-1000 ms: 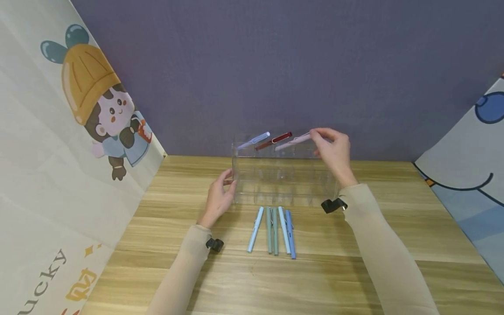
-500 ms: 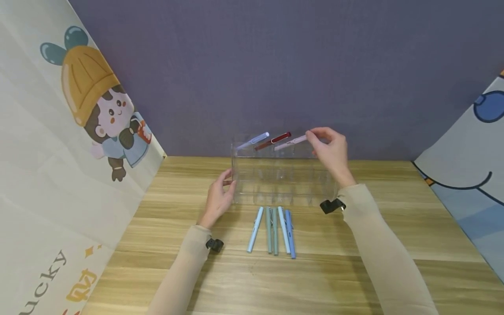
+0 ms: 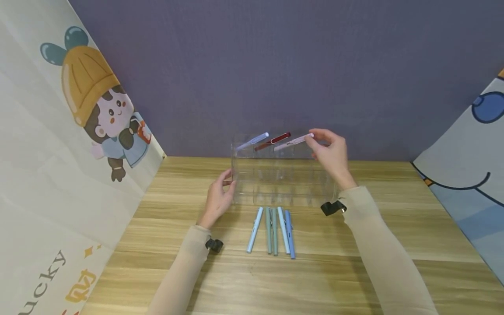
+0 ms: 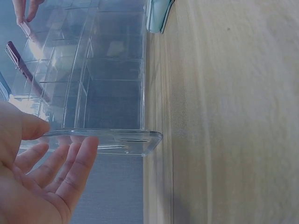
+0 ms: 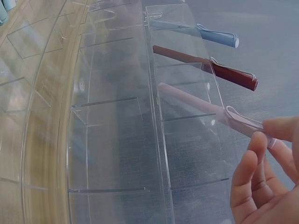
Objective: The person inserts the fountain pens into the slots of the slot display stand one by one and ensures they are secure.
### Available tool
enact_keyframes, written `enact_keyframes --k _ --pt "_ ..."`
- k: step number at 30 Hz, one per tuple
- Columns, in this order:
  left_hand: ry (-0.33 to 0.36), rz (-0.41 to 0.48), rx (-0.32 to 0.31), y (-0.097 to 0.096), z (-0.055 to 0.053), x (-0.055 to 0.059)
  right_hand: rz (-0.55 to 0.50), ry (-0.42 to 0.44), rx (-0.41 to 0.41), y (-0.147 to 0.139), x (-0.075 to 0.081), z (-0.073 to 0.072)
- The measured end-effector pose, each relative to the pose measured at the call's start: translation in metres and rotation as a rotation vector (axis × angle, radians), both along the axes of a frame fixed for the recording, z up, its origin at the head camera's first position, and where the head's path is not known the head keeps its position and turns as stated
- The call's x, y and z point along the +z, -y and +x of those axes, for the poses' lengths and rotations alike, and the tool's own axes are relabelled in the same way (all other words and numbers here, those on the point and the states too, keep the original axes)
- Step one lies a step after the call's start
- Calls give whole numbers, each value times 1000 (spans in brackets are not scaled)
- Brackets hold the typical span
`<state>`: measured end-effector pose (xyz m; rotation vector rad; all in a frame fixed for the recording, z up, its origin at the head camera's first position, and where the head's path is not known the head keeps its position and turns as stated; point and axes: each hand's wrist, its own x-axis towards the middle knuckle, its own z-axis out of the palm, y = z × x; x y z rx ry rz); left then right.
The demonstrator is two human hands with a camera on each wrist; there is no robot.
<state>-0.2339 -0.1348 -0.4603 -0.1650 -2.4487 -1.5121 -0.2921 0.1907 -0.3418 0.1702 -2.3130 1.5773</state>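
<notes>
A clear tiered display rack point(image 3: 283, 175) stands at the back of the table. My right hand point(image 3: 331, 151) is at its top tier, fingertips on the capped end of a pale pink pen point(image 5: 196, 105), which slants across that tier. Left of it, a dark red pen point(image 3: 273, 141) and a light blue-violet pen point(image 3: 253, 141) lie slanted on the same tier. Against the rack's left side wall point(image 4: 126, 142) rest the fingertips of my left hand point(image 3: 218, 197), thumb apart from the other fingers.
In front of the rack, several capped pens lie on the wooden table point(image 3: 177, 262): a light blue pen point(image 3: 255, 229), grey-green pens point(image 3: 275, 232), another light blue pen point(image 3: 284, 231) and a darker blue pen point(image 3: 290, 235). A grey-blue wall point(image 3: 275, 65) rises behind.
My right fingers have shifted slightly on the pale pink pen, and its cap end now shows past them. The left hand and the other pens keep their places.
</notes>
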Motion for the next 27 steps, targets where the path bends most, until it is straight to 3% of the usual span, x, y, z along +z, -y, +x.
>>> enact_keyframes --k 14,27 --pt "-7 10 0 1 1 0 -21 -32 20 4 -2 -1" --pt "-11 12 -3 2 0 0 -42 9 20 1 -4 -1"
